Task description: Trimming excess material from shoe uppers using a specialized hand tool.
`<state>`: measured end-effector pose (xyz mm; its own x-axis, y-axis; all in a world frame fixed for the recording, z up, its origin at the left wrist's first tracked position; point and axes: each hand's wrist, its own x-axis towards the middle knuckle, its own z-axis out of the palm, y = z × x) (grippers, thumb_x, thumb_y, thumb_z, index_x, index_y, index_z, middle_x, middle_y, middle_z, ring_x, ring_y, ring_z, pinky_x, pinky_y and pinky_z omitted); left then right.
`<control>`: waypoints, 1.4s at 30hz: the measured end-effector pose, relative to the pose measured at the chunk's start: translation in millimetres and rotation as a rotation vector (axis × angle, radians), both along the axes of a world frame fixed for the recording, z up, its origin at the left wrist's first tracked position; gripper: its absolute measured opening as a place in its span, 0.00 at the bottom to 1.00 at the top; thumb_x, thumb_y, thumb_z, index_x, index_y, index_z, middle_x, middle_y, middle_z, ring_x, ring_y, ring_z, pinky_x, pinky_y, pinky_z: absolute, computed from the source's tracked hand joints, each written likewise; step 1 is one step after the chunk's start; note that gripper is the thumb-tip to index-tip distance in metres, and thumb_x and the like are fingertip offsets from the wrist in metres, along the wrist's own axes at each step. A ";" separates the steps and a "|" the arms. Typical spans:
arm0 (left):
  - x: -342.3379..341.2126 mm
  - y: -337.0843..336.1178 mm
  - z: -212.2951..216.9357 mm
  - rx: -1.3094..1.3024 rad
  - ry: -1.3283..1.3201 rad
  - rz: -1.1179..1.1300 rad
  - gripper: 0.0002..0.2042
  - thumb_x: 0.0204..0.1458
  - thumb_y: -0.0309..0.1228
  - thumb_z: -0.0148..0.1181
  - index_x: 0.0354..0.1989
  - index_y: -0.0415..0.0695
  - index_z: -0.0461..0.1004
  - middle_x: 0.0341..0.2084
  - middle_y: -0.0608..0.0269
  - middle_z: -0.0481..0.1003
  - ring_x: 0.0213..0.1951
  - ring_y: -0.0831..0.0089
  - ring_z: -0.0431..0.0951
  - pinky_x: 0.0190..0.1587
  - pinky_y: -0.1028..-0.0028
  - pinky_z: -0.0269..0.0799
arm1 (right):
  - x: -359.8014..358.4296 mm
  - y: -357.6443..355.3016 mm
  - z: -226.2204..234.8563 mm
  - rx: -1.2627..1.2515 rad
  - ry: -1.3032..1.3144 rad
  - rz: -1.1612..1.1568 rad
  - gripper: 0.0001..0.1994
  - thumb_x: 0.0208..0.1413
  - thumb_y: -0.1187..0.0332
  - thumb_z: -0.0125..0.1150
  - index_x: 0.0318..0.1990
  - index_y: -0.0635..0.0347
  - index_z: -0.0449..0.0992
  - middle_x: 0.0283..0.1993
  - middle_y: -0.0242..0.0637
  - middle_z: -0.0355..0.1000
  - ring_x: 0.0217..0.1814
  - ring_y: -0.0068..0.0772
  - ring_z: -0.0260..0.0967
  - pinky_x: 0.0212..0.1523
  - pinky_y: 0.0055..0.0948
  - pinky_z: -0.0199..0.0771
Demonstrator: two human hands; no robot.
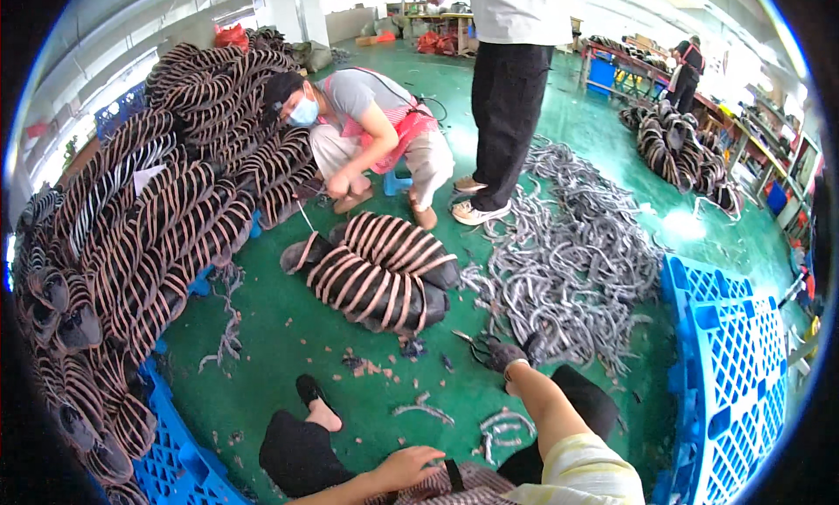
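Note:
My right hand (505,356), in a dark glove, is closed around a pair of scissors (472,342). The blades point left over the green floor. In my lap my left hand (409,467) lies with its fingers stretched out, against a striped apron (437,489). Ahead of me on the floor lie two rows of nested black curved pieces with tan edges (376,282). Across from me a crouching person (376,112) in a mask and red apron has both hands low near the far end of these rows, by a thin pale strip.
A high pile of similar nested pieces (175,182) fills the left, on a blue pallet (170,448). Grey cut strips (577,260) heap up to the right, beside upright blue pallets (725,356). A standing person (511,94) is behind them. Scraps litter the floor.

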<state>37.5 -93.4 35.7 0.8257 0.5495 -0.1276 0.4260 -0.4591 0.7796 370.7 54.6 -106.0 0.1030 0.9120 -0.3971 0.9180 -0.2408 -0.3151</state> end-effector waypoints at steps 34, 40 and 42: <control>55.9 29.2 16.0 0.111 0.091 -0.102 0.21 0.46 0.37 0.56 0.49 0.42 0.67 0.44 0.51 0.70 0.46 0.55 0.69 0.49 0.62 0.65 | 218.2 -105.6 193.7 -0.002 -0.505 -0.580 0.20 0.45 0.60 0.51 0.46 0.56 0.67 0.44 0.47 0.71 0.46 0.49 0.69 0.44 0.42 0.70; 14.5 -54.8 23.8 0.047 -0.151 0.066 0.17 0.44 0.32 0.58 0.43 0.40 0.70 0.38 0.54 0.73 0.42 0.58 0.72 0.45 0.65 0.68 | 224.0 -239.6 129.4 -0.056 -0.220 -0.507 0.22 0.43 0.59 0.59 0.46 0.55 0.64 0.42 0.52 0.70 0.46 0.54 0.67 0.44 0.45 0.67; -4.8 -66.4 30.0 0.031 -0.108 0.093 0.16 0.44 0.31 0.58 0.42 0.39 0.71 0.38 0.53 0.73 0.41 0.58 0.73 0.46 0.65 0.68 | 217.8 -254.4 113.3 -0.080 0.008 -0.645 0.24 0.42 0.59 0.60 0.47 0.55 0.63 0.39 0.53 0.71 0.45 0.56 0.67 0.41 0.46 0.67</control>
<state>32.6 -159.7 65.6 0.7789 0.6267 -0.0224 0.3821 -0.4459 0.8095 588.5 -199.9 7.2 0.6170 0.6352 -0.4645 0.5787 -0.7663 -0.2792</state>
